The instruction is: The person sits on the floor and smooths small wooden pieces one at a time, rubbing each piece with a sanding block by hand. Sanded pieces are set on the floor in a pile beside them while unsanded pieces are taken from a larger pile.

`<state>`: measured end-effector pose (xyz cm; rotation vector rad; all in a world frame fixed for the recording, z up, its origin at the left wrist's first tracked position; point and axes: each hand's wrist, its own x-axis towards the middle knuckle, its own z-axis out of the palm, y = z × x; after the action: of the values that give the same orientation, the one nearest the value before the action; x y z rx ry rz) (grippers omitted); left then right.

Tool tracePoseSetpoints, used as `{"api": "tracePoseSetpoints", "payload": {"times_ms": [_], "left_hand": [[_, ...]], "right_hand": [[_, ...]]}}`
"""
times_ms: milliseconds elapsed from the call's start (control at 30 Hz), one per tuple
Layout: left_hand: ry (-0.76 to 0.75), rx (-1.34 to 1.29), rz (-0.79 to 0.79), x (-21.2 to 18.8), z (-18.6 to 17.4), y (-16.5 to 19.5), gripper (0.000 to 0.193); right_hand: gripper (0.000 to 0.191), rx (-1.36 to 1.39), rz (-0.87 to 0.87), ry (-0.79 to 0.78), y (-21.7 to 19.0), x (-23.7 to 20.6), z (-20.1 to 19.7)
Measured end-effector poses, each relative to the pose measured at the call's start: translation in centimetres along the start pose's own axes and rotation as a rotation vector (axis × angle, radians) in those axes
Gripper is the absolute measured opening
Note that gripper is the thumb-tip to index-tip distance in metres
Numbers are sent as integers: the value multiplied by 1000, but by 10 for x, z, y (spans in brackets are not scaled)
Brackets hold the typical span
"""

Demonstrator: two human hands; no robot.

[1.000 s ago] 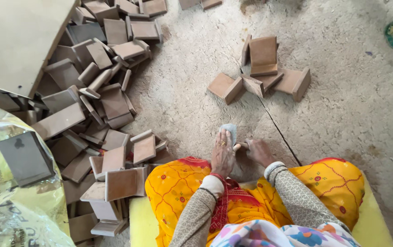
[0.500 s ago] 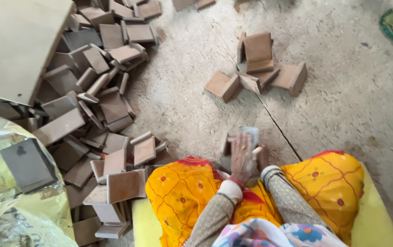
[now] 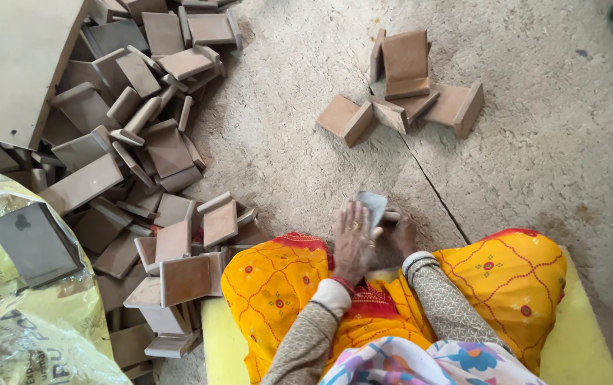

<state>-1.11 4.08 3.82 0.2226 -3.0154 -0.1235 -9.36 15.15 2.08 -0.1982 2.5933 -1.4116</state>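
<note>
I sit on a yellow cushion (image 3: 581,342) with my knees apart under an orange patterned garment. My left hand (image 3: 353,244), with a ring on one finger, lies flat on a small grey abrasive sheet (image 3: 373,204) and holds it down. Beside it my right hand (image 3: 404,235) grips a small wooden block (image 3: 390,216), which is mostly hidden under the sheet and fingers. Both hands meet low on the dusty floor between my knees.
A big heap of brown wooden blocks (image 3: 142,142) fills the left side. A smaller group of blocks (image 3: 406,78) lies ahead on the sawdust-covered floor (image 3: 534,157). A flat board (image 3: 14,64) sits top left, and a yellow plastic sack (image 3: 28,314) bottom left.
My left hand with the grey sheet slid right toward my right hand, then back left. My right hand has stayed on the small block.
</note>
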Motion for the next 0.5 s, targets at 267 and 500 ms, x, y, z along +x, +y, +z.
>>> {"api": "tracePoseSetpoints", "payload": {"times_ms": [267, 500], "left_hand": [[-150, -200, 166, 21, -8, 56, 64], [-133, -6, 61, -7, -20, -41, 65]], "right_hand": [[31, -8, 21, -43, -6, 1, -11], [29, -52, -54, 7, -8, 5, -7]]}}
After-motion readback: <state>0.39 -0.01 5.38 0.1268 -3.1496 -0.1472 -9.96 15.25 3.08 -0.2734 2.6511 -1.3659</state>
